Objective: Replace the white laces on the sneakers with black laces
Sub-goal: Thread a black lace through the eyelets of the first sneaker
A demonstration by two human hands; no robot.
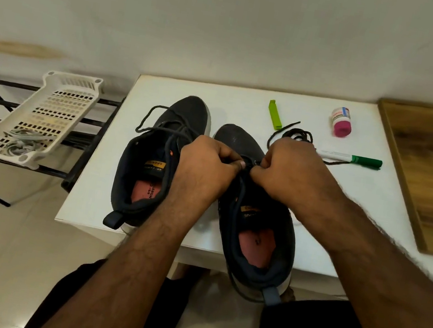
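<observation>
Two dark sneakers sit side by side on the white table [93, 200] — the left sneaker [152, 158] already threaded with a black lace. Over the right sneaker [257, 223], the left hand [207, 162] and right hand [289, 171] each pinch its black lace [295, 134], whose slack coils behind them. White laces [20, 143] lie in a white basket [45, 110] on a rack — well apart.

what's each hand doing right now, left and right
Left hand: fingers curled, pinching the black lace over the right sneaker.
Right hand: fingers curled, pinching the same lace at the eyelets.
</observation>
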